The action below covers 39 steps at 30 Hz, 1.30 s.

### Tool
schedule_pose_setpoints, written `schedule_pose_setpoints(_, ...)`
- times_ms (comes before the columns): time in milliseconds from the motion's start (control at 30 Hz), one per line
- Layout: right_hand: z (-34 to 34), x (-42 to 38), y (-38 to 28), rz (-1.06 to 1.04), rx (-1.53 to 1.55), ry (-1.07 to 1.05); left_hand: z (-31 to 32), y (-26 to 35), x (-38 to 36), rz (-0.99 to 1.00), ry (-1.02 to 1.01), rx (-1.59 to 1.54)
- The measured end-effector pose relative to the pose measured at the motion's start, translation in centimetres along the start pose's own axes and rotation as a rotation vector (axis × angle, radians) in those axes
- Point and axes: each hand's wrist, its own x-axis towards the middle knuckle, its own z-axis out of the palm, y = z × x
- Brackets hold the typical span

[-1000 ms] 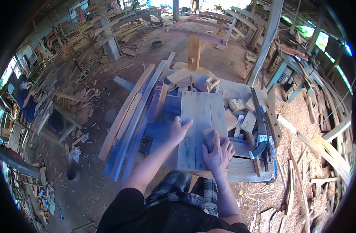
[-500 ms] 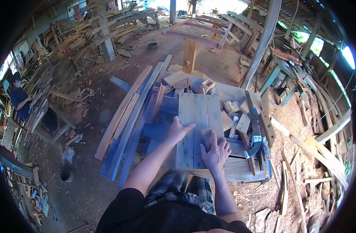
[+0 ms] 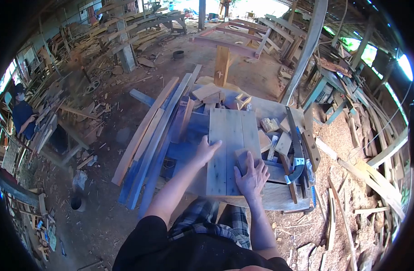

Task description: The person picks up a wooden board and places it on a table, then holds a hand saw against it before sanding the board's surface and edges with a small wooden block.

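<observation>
Sanding block (image 3: 241, 159) half hidden under clamping right hand (image 3: 252, 177); left hand (image 3: 206, 151) flat, fingers spread, on panel (image 3: 231, 135).

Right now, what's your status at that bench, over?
Left hand flat on the wooden panel, steadying its left edge. Right hand pressing a small block on the panel. Hand saw lies to the right, apart.

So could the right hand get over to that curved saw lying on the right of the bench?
Probably yes. The right hand rests on a small block on the panel, and the saw lies just to its right, uncovered on top of scrap wood with nothing standing between.
</observation>
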Motion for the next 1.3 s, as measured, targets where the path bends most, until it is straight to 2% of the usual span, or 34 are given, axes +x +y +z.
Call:
schedule_pose_setpoints(33,0.1,0.2,0.0,0.007,-0.007,-0.005,-0.6,0.1,0.5,0.057,0.003,-0.144)
schedule_pose_setpoints(67,0.1,0.5,-0.1,-0.001,-0.006,0.002,-1.6,0.3,1.3,-0.003,0.086,-0.17)
schedule_pose_setpoints(100,0.1,0.4,-0.1,0.001,-0.014,-0.004,-4.7,8.7,-2.3,-0.24,0.004,-0.336)
schedule_pose_setpoints(133,0.1,0.3,0.0,0.004,-0.022,-0.014,-6.3,7.1,-0.4,-0.125,0.005,-0.347)
schedule_pose_setpoints(200,0.6,0.1,0.3,-0.011,-0.025,0.014,-8.7,10.4,-1.8,0.08,0.255,-0.561)
schedule_pose_setpoints(267,0.5,0.2,0.1,-0.037,-0.011,0.067,-10.1,9.4,-0.3,0.054,0.397,-0.572)
schedule_pose_setpoints(333,-0.1,0.3,-0.2,0.02,-0.001,-0.031,-10.6,10.0,0.7,-0.207,-0.033,-0.436)
schedule_pose_setpoints(400,0.2,0.4,-0.3,-0.015,-0.032,0.033,-6.4,12.8,-2.1,0.271,-0.461,-0.261)
schedule_pose_setpoints(433,0.4,0.3,-0.2,-0.018,-0.021,0.058,-5.5,15.8,-4.2,0.332,-0.76,-0.131)
schedule_pose_setpoints(467,0.7,0.1,0.1,-0.021,-0.012,0.083,-4.9,19.4,-6.5,0.241,-1.082,-0.119)
schedule_pose_setpoints(500,1.2,0.1,0.9,-0.053,-0.083,-0.025,-3.3,19.2,-6.6,0.356,-1.326,-0.021)
schedule_pose_setpoints(567,2.2,-0.1,1.5,-0.027,-0.08,-0.02,-1.2,19.2,-8.7,0.327,-1.587,-0.06)
schedule_pose_setpoints(600,2.7,0.1,1.9,0.001,-0.076,-0.009,-0.9,19.7,-9.1,0.336,-1.59,-0.056)
schedule_pose_setpoints(667,3.6,0.4,2.7,-0.008,-0.079,0.038,-0.4,20.5,-9.5,0.381,-1.54,0.365)
schedule_pose_setpoints(700,3.5,0.2,2.7,-0.067,-0.009,0.107,1.8,17.8,-7.3,0.54,-1.52,0.392)
schedule_pose_setpoints(733,3.6,-0.6,2.6,-0.124,0.064,0.164,1.9,20.2,-7.5,0.549,-1.35,0.348)
schedule_pose_setpoints(767,3.3,-0.1,2.4,-0.145,-0.002,0.078,4.6,22.0,-7.1,0.629,-1.352,0.022)
schedule_pose_setpoints(800,2.5,-0.5,1.8,-0.148,0.006,0.059,3.5,27.1,-9.4,0.41,-1.271,-0.152)
schedule_pose_setpoints(833,1.3,-0.4,1.1,-0.11,0.041,0.031,4.9,29.2,-10.5,0.476,-1.264,-0.331)
schedule_pose_setpoints(867,0.6,0.0,0.6,-0.071,0.076,0.015,6.9,30.2,-11.4,0.789,-1.163,-0.208)
schedule_pose_setpoints(900,2.3,0.0,1.8,-0.203,0.21,0.121,8.3,30.7,-12.8,1.094,-1.043,-0.082)
schedule_pose_setpoints(933,1.9,0.3,1.5,-0.21,0.209,0.13,8.4,31.4,-14.6,1.049,-1.256,0.029)
schedule_pose_setpoints(967,1.2,0.3,0.9,-0.109,0.099,0.067,8.7,31.6,-16.3,0.988,-1.464,0.141)
schedule_pose_setpoints(1000,0.7,0.1,0.6,-0.007,-0.01,0.002,9.3,30.2,-17.5,1.011,-1.622,0.303)
schedule_pose_setpoints(1100,0.3,0.2,0.0,0.011,0.016,0.007,9.5,23.1,-18.8,0.9,-2.03,0.705)
schedule_pose_setpoints(1167,0.3,0.0,0.1,0.03,0.008,0.021,8.4,17.1,-17.6,0.854,-1.996,0.588)
schedule_pose_setpoints(1200,0.4,0.0,0.2,0.014,0.01,0.041,7.5,15.3,-16.2,0.678,-1.942,0.486)
schedule_pose_setpoints(1233,0.5,0.1,0.3,-0.002,0.013,0.064,6.4,14.8,-14.9,0.506,-1.877,0.39)
schedule_pose_setpoints(1300,2.5,0.1,2.0,-0.046,0.022,0.104,2.5,18.9,-12.1,0.332,-1.643,0.408)
